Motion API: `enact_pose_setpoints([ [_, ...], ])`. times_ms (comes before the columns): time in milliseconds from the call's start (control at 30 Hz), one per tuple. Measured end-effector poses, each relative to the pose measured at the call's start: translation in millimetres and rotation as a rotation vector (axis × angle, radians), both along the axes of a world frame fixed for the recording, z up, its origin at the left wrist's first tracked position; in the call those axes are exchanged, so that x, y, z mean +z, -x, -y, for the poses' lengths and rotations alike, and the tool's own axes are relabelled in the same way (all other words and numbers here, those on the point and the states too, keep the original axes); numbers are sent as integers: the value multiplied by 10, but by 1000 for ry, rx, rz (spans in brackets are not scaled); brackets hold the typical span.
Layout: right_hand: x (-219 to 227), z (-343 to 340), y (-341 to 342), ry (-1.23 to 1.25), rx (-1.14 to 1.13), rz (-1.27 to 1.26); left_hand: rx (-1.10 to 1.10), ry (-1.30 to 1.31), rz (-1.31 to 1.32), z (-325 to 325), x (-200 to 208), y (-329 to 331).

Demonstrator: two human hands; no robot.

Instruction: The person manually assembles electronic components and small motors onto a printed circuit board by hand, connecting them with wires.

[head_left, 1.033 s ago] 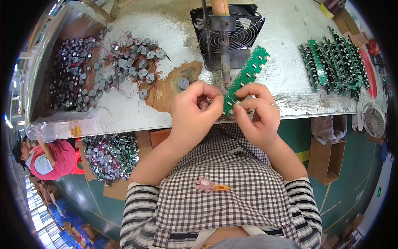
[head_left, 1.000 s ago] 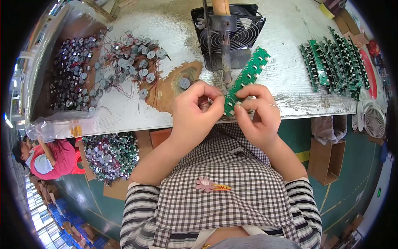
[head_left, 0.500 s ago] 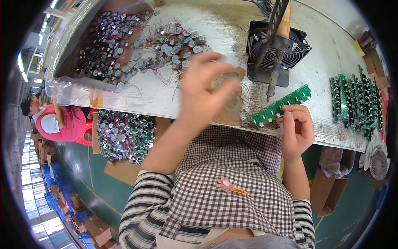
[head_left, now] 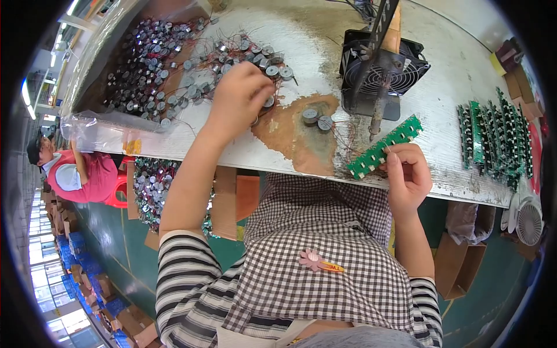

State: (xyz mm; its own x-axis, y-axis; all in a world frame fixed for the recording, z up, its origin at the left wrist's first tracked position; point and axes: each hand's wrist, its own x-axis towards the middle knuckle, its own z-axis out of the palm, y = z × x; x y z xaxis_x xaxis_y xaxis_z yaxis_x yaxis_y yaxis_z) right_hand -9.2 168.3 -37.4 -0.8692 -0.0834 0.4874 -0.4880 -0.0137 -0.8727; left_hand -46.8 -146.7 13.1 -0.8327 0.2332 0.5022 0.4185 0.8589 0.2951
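My right hand [head_left: 411, 177] pinches the lower edge of a long green circuit board [head_left: 387, 146] with small pale connectors along it. The board slants up to the right over the table's front edge, below an upright soldering iron [head_left: 380, 107]. Over at the left, my left hand [head_left: 239, 100] has its fingers curled together at the near edge of a pile of small round metal discs with thin wires [head_left: 200, 81]. What its fingertips hold is hidden. Two loose metal discs [head_left: 317, 119] lie on the worn brown patch between my hands, with thin wires running toward the board.
A black fan [head_left: 400, 66] stands behind the iron. Several green boards [head_left: 493, 139] are stacked upright at the right. An open box of discs [head_left: 145, 69] sits far left, and another box of parts [head_left: 156, 191] is below the table. A person in pink [head_left: 87, 174] sits at left.
My left hand has moved left from the worn patch to the disc pile, uncovering the two loose discs. The board in my right hand has shifted slightly.
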Motion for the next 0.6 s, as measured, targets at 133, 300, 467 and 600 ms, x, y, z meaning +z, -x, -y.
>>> enact_pose_setpoints([
  [133,9,-10,-25,22,34,51,86,-662,-22,9,88,10],
  [300,21,-69,24,-19,115,17,-44,-1290,730,-661,247,-490],
  [467,50,-8,60,-125,80,-153,-141,-1498,980,-1012,9,-677],
  [600,137,-15,59,-272,66,-279,-23,-1419,927,-1159,-38,-629],
])
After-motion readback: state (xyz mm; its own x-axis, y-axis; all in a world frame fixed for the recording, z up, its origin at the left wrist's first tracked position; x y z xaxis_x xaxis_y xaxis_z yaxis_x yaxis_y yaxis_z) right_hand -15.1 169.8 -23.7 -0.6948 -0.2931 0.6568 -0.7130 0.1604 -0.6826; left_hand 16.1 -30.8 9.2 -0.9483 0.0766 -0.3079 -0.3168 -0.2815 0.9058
